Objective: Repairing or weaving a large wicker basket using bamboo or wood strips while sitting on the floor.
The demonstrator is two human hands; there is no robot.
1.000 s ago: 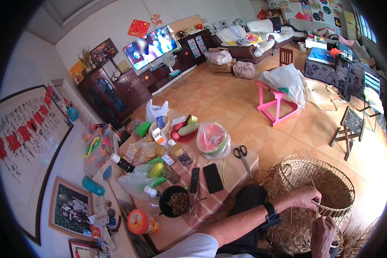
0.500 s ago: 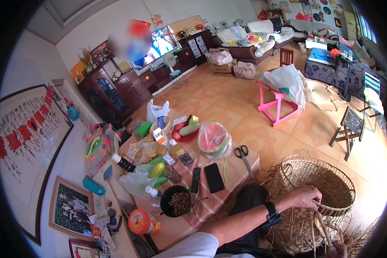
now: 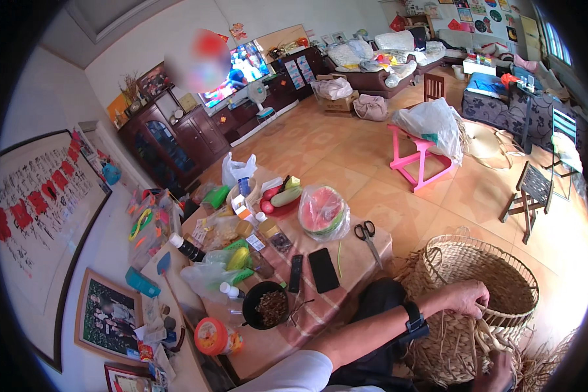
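Basket [image 3: 438, 353], round, tan, woven straw, stands at right beneath left hand [image 3: 470, 299], pinching a tan straw strand [image 3: 482, 336], and right hand [image 3: 500, 372], grip unclear; strand-working appears in hand, any further pull calling for even tension.

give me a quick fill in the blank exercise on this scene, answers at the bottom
The hand with the dark wristband, at the woven basket, is the person's ____ hand.
In the picture, the phone lies to the ____ of the remote control.
The stool under the white bag is coloured ____.
The scissors have handles coloured ____.

Missing words: left; right; pink; black
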